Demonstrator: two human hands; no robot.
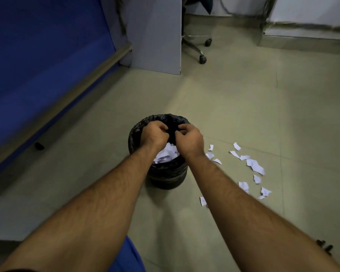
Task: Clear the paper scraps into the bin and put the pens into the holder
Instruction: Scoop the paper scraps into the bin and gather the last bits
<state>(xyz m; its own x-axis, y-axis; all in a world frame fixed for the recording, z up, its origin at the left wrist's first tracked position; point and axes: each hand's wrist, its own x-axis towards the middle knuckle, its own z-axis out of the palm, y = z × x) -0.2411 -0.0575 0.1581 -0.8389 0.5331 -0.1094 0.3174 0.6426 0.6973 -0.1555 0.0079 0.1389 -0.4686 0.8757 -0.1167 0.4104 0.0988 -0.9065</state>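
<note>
Bin (166, 173), seemingly full of scraps (166, 154)

Both hands (173, 136) crowd the bin (165, 173) mouth; bare floor (234, 107) lies beyond it.

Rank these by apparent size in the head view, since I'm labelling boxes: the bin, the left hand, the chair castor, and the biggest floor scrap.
1. bin
2. left hand
3. biggest floor scrap
4. chair castor

The castor sits farther from the camera, so its true size against the scrap is unsure.
</note>
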